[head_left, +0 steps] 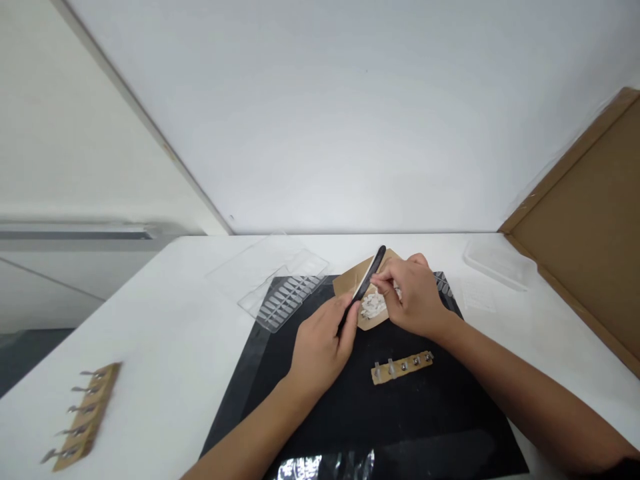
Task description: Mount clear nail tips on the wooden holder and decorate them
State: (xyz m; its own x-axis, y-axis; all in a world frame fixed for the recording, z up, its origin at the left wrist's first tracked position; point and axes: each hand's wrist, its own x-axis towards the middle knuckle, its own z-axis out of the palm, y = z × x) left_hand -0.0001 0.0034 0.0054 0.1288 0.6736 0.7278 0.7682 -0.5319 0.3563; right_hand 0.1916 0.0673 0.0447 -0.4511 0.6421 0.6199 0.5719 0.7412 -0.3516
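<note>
Through the head camera, I have the left hand closed around the lower end of a dark, slightly curved file, which slants up and to the right with a pale strip along one side. My right hand is at the file's right side, thumb and fingertip drawn narrow in a pinch; I cannot tell from here whether something small sits between them.

The file is above a brown paper tray, which holds a heap of small white pieces. Nearer to me, on the black mat, I see a tan strip with a row of small metal holders, clear pieces standing at its left end. Left of the tray, a clear case with rows of clear nail-shaped tips lies partly on the mat and partly on the white table.

Far to my left, a second tan strip with metal holders rests on the table; at right are a clear plastic box and a cardboard box.
</note>
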